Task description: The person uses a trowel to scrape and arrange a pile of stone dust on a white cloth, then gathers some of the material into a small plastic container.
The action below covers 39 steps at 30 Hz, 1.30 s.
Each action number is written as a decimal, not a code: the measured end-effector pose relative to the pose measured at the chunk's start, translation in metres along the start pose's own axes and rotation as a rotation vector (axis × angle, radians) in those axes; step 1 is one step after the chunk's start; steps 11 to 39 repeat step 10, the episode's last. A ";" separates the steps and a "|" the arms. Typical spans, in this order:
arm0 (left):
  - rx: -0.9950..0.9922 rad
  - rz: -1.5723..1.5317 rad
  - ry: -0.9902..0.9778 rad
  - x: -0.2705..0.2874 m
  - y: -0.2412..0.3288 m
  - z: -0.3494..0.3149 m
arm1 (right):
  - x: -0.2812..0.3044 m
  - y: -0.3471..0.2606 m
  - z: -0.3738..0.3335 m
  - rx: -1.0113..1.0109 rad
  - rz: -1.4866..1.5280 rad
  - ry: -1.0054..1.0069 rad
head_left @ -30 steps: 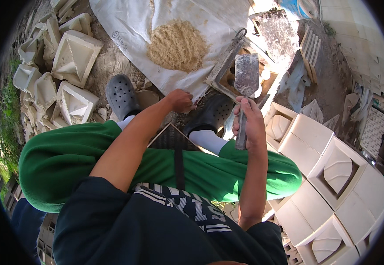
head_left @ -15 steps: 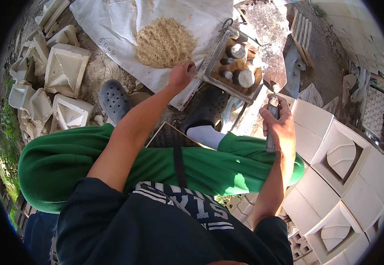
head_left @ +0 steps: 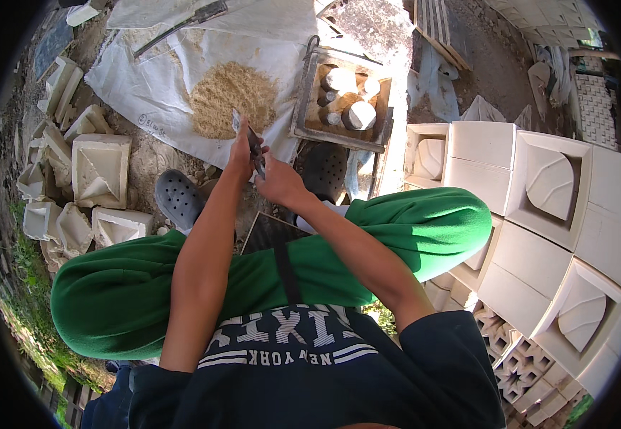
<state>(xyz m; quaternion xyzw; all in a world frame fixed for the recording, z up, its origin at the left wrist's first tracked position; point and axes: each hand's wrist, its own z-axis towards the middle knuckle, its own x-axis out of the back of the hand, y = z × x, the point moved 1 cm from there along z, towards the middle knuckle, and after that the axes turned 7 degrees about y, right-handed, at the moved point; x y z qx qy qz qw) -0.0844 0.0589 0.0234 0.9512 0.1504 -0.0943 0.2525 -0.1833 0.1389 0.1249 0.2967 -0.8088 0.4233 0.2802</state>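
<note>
A dark, narrow hand tool (head_left: 255, 146) with a pale flat end slants between my hands, in front of the sand heap. My left hand (head_left: 240, 154) is closed around its upper part, near the pale end. Just to the right, my right hand (head_left: 280, 180) grips the lower end with bent fingers. Part of the tool is hidden by my fingers, so its exact kind does not show. Beyond my hands lies a heap of tan sand (head_left: 228, 100) on a white sheet (head_left: 160, 75). To the right of the heap stands a square mould box (head_left: 335, 139) holding several round plugs (head_left: 360, 115).
Cast-off pale moulds (head_left: 102, 170) are piled at the left. Stacked cream blocks with recessed faces (head_left: 514, 282) fill the right side. A long dark bar (head_left: 182, 27) lies on the sheet's far part. My grey clogs (head_left: 180, 199) are below the sheet.
My right hand has swung left with the tool to meet my left hand, which now grips it too. The view has shifted, showing more of the sheet's far part.
</note>
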 end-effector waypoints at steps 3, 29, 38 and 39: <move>0.001 0.262 0.198 0.042 -0.015 0.024 | 0.010 -0.013 -0.020 0.225 -0.115 -0.289; -0.079 0.178 0.442 0.042 0.019 -0.009 | 0.260 -0.010 -0.098 0.246 0.126 -0.068; -0.079 0.178 0.442 0.042 0.019 -0.009 | 0.260 -0.010 -0.098 0.246 0.126 -0.068; -0.079 0.178 0.442 0.042 0.019 -0.009 | 0.260 -0.010 -0.098 0.246 0.126 -0.068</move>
